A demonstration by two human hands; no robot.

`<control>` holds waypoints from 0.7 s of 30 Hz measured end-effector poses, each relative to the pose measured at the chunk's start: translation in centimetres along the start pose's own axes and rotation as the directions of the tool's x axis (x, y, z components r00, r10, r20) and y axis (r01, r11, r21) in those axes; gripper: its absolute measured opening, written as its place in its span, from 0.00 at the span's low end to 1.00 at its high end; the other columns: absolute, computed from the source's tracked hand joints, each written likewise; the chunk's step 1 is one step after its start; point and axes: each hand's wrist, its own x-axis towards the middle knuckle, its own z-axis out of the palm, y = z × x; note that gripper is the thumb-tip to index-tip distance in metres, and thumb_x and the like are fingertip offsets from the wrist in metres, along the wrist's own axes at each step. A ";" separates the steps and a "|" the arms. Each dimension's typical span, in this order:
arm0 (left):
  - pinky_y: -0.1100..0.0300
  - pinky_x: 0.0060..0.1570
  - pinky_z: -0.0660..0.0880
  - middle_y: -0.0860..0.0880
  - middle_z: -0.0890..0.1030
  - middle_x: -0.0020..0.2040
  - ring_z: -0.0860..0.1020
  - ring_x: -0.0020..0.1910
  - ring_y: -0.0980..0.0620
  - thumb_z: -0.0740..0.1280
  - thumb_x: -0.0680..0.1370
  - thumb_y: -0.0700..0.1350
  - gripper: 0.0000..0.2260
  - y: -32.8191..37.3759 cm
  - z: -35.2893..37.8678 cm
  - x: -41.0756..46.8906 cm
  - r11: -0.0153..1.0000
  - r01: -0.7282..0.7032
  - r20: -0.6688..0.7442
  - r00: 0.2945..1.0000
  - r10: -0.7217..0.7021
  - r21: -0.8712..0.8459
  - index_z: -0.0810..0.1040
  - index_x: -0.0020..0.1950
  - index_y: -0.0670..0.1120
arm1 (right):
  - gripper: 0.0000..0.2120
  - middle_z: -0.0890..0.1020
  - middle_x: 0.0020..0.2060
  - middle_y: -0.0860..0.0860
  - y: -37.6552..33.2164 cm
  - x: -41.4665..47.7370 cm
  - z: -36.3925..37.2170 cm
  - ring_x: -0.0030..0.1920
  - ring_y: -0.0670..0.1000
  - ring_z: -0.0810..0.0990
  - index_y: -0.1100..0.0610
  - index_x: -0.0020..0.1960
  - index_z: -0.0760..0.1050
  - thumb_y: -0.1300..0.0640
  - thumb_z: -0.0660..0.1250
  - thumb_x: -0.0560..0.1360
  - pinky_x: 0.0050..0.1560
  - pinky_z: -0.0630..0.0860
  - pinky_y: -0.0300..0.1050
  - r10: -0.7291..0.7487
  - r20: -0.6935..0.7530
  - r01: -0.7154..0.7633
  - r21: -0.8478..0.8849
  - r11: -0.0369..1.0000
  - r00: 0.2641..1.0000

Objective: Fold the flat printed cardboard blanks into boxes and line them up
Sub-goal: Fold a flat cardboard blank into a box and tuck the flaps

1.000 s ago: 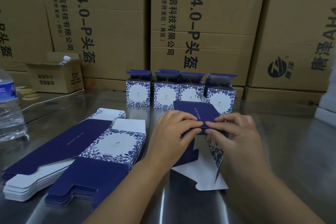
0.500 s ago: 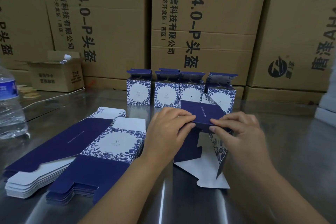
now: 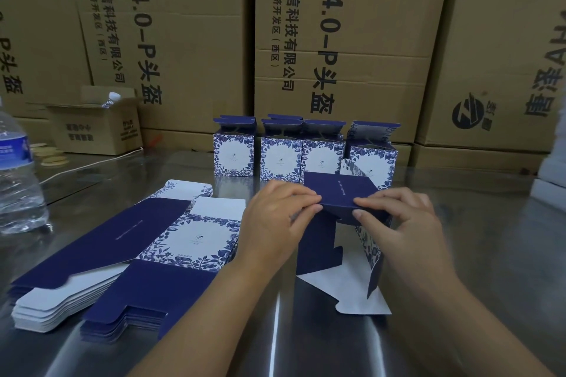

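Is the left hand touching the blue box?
Touching. The head view shows the left hand pinching the navy top edge of the box, with no gap between them.

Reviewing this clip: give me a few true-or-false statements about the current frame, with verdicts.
1. The left hand and the right hand both pinch the half-folded box. True.
2. Only one finished box stands at the back. False: at least four folded boxes stand in a row.
3. The stack of flat blanks lies left of the hands. True.
4. The water bottle lies on its side. False: it stands upright at the left edge.
5. The folded boxes' top flaps are shut. False: they stand open.
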 end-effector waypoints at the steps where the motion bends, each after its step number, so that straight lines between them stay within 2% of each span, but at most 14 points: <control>1: 0.66 0.48 0.70 0.52 0.83 0.44 0.73 0.47 0.57 0.70 0.72 0.45 0.06 0.1 0.0 0.0 1.000 0.012 0.013 1.000 -0.012 -0.006 0.85 0.46 0.45 | 0.09 0.78 0.44 0.41 0.0 0.0 0.0 0.52 0.43 0.67 0.48 0.46 0.83 0.61 0.74 0.70 0.51 0.58 0.21 0.005 -0.002 -0.005 0.011 1.000 1.000; 4: 0.66 0.49 0.70 0.53 0.83 0.45 0.73 0.47 0.58 0.70 0.72 0.47 0.08 0.2 0.0 0.1 0.999 0.040 0.042 0.998 -0.039 -0.024 0.85 0.47 0.46 | 0.09 0.78 0.44 0.41 0.1 0.0 0.1 0.53 0.44 0.68 0.47 0.45 0.83 0.61 0.73 0.71 0.51 0.59 0.21 0.014 -0.008 -0.014 0.039 0.999 1.000; 9: 0.56 0.48 0.74 0.53 0.83 0.46 0.74 0.48 0.56 0.70 0.73 0.48 0.09 0.5 0.1 0.0 1.000 0.012 0.083 0.996 -0.012 0.001 0.84 0.50 0.47 | 0.16 0.80 0.45 0.39 -0.3 -0.3 0.5 0.53 0.43 0.71 0.41 0.43 0.79 0.64 0.71 0.72 0.54 0.64 0.26 -0.060 -0.001 0.060 0.101 0.993 0.998; 14: 0.49 0.47 0.75 0.53 0.83 0.45 0.78 0.46 0.52 0.69 0.73 0.47 0.07 0.3 0.1 0.0 0.999 0.034 0.079 0.996 -0.034 -0.006 0.85 0.48 0.47 | 0.19 0.81 0.46 0.40 -0.3 -0.4 0.8 0.53 0.42 0.72 0.40 0.43 0.79 0.66 0.70 0.72 0.56 0.66 0.30 -0.090 0.011 0.088 0.132 0.987 0.996; 21: 0.50 0.45 0.75 0.54 0.84 0.44 0.77 0.45 0.54 0.70 0.73 0.46 0.06 0.3 0.2 0.0 1.000 0.016 0.058 0.998 -0.016 0.008 0.85 0.46 0.48 | 0.19 0.81 0.45 0.40 -0.3 -0.5 0.8 0.54 0.44 0.74 0.41 0.43 0.79 0.67 0.70 0.71 0.56 0.65 0.29 -0.098 0.003 0.096 0.139 0.986 0.995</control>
